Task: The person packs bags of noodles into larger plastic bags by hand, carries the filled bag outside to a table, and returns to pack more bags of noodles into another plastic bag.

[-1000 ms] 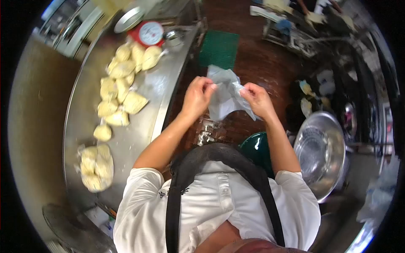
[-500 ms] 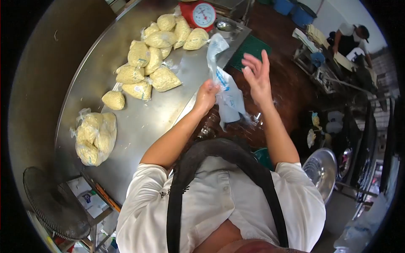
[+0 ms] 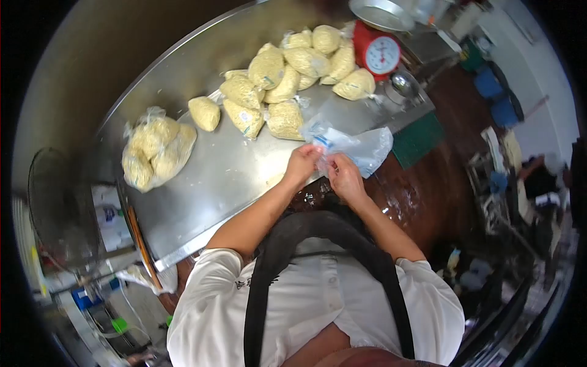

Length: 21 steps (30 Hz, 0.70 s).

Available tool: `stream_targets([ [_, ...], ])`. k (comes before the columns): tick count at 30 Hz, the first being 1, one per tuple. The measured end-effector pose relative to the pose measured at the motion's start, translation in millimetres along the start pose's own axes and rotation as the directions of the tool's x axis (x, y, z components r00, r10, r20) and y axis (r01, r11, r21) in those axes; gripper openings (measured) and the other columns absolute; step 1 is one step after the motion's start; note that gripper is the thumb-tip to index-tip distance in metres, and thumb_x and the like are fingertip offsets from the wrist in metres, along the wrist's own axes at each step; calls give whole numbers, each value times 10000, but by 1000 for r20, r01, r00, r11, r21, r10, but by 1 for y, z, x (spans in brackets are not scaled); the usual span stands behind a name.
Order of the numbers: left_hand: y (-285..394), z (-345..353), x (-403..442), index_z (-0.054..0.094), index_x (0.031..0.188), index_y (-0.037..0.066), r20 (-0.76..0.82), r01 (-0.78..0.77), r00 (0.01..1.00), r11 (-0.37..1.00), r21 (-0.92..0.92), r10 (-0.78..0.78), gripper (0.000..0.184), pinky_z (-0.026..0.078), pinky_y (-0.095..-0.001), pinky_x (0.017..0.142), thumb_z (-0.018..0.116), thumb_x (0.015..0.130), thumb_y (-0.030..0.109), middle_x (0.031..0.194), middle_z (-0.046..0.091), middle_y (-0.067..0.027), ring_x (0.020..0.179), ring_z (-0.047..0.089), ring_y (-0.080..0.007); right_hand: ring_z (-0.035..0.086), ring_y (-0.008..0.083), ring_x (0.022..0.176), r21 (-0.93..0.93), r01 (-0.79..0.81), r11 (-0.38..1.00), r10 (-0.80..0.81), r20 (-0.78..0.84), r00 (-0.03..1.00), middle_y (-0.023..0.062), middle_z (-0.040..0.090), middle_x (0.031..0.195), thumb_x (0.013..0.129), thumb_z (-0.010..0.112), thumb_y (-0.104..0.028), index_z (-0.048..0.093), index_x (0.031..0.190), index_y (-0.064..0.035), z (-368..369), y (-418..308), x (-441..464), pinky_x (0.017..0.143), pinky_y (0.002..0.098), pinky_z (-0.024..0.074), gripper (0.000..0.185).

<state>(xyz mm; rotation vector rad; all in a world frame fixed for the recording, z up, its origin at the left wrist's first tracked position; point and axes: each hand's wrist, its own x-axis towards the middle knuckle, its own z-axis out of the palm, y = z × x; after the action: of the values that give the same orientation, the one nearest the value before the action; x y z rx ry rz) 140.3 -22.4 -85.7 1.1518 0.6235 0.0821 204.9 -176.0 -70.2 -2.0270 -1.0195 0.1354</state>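
Observation:
Both my hands are at an unfilled clear plastic bag (image 3: pixel 364 147) with blue print, held over the table's front edge. My left hand (image 3: pixel 302 164) pinches the bag near its blue print. Close beside it, my right hand (image 3: pixel 346 178) has its fingers closed on the bag's edge. Just behind the bag lies a heap of knotted clear bags (image 3: pixel 283 120) full of pale yellow shreds. A single filled bag (image 3: pixel 204 114) sits apart from the heap. Farther left is a larger clear bag (image 3: pixel 160 150) holding several of the filled bags.
A red dial scale (image 3: pixel 377 52) with a metal pan stands at the steel table's (image 3: pixel 202 189) far right, near a metal bowl (image 3: pixel 402 82). A green mat (image 3: pixel 419 140) lies beyond the table's end. A fan (image 3: pixel 61 202) stands at left; another person (image 3: pixel 541 177) is at far right.
My right hand has come in from open in the air and closed on the bag beside my left hand. The bag now spreads to the right. The view has turned.

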Motion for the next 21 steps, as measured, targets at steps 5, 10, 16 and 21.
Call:
stream_targets([
  [5, 20, -8, 1, 668, 1009, 53, -219, -135, 969, 987, -86, 114, 77, 505, -248, 722, 676, 947, 97, 885, 699, -31, 757, 625, -106, 611, 352, 1020, 172, 83, 982, -113, 172, 979, 187, 628, 1074, 837, 752, -122, 558, 1234, 5, -26, 9, 48, 896, 431, 494, 460],
  [10, 4, -6, -1, 668, 1102, 38, -330, -135, 941, 979, -152, 78, 179, 536, -295, 843, 677, 964, 151, 974, 714, -57, 883, 660, -123, 650, 237, 807, 427, -117, 897, -119, 488, 864, 138, 681, 902, 867, 763, -173, 624, 1109, -4, -13, 9, 101, 740, 354, 521, 326],
  [16, 18, -25, -39, 621, 1046, 50, -497, -287, 858, 925, -249, 132, 138, 541, -267, 759, 681, 959, 139, 932, 701, -48, 835, 656, -107, 642, 195, 693, 529, -77, 845, -188, 430, 883, 108, 687, 795, 862, 778, -186, 659, 955, 0, 16, 0, 121, 653, 322, 517, 240],
  [21, 8, -54, -41, 613, 924, 63, -563, -347, 800, 925, -152, 208, 126, 517, -240, 686, 715, 939, 136, 839, 661, -11, 732, 598, -77, 630, 187, 673, 609, 20, 793, -333, 405, 852, 110, 678, 781, 848, 783, -159, 667, 927, 1, 39, -34, 108, 650, 320, 518, 213],
])
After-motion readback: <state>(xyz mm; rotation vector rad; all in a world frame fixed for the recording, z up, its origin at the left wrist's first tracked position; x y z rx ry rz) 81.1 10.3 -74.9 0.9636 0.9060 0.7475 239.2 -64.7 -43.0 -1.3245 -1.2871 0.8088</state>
